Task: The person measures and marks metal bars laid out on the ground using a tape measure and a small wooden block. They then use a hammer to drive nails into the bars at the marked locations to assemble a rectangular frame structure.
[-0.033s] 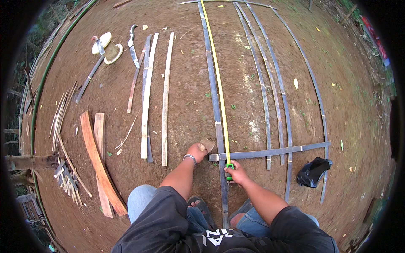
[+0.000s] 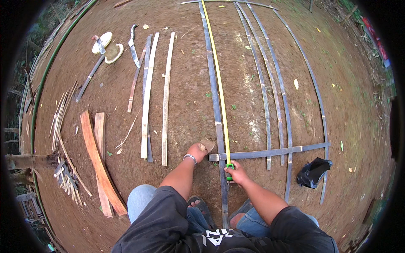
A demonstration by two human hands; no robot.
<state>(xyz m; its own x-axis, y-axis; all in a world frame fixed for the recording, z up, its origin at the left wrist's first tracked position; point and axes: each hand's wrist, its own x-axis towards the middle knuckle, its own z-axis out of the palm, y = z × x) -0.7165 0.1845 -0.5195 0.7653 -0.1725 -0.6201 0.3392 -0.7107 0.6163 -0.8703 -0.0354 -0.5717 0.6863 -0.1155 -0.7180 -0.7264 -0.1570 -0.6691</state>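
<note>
My right hand is closed around a green and black tape measure. Its yellow blade runs far out along a long dark bamboo strip. A second bamboo strip lies crosswise over the long one, just beyond the tape case. To the left of that crossing, my left hand grips a flat brownish piece, perhaps stone or wood. The fingers partly cover it, so its kind is unclear.
Several bamboo strips pass under the crosspiece, with a black plastic bag beside them. Leftward lie pale slats, brown boards, thin sticks, a knife and a pale spool-shaped object.
</note>
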